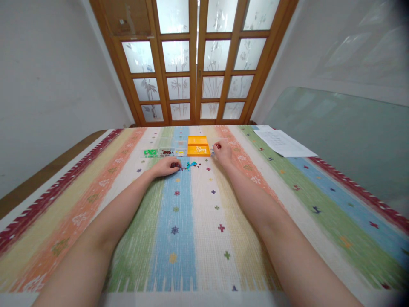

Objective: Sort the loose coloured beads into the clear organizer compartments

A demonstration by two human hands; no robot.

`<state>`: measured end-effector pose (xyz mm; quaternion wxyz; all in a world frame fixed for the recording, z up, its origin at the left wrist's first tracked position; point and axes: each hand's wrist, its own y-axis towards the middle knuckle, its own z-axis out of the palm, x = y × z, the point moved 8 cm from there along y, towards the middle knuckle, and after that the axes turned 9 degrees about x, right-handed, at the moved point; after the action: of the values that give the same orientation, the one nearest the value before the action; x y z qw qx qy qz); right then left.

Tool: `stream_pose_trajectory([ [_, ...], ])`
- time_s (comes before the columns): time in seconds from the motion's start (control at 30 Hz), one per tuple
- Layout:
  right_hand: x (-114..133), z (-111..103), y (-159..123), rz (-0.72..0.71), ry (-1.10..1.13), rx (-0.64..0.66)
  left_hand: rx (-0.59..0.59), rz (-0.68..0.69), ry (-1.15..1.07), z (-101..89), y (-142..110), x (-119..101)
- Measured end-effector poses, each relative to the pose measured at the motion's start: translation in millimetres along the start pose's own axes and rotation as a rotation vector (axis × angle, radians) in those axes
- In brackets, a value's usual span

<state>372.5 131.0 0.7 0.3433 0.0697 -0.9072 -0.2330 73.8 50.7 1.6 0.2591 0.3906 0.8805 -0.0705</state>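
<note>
My left hand (pixel 166 166) rests on the cloth with its fingers curled in, beside a loose pile of small blue and dark pieces (pixel 193 164). What those fingers hold, if anything, is too small to name. At the right side of an open orange box (pixel 198 155) is my right hand (pixel 223 152), its fingertips pinched together. Whatever sits in that pinch cannot be made out. Small white pieces (pixel 201 149) lie in the near half of the box. Left of it, a clear compartment box (pixel 173 154) holds green pieces (pixel 151 152), dark brown pieces (pixel 166 152) and a few yellow ones.
A striped, patterned tablecloth (pixel 209 238) covers the table. Printed white paper (pixel 284 143) lies at the back right. Behind the table stand wooden doors with frosted panes (pixel 179 87), and a pale glassy panel (pixel 345 140) leans along the right.
</note>
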Motion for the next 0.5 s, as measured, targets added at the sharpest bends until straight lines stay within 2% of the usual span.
stream_pose_trajectory([
  [0.2, -5.8, -1.2, -1.3, 0.045, -0.03, -0.033, 0.041, -0.001, -0.093, -0.3, -2.8, 5.7],
  [0.5, 12.2, 4.0, -4.4, -0.043, -0.045, 0.02, 0.035, -0.005, -0.12, -1.8, -2.1, 6.9],
])
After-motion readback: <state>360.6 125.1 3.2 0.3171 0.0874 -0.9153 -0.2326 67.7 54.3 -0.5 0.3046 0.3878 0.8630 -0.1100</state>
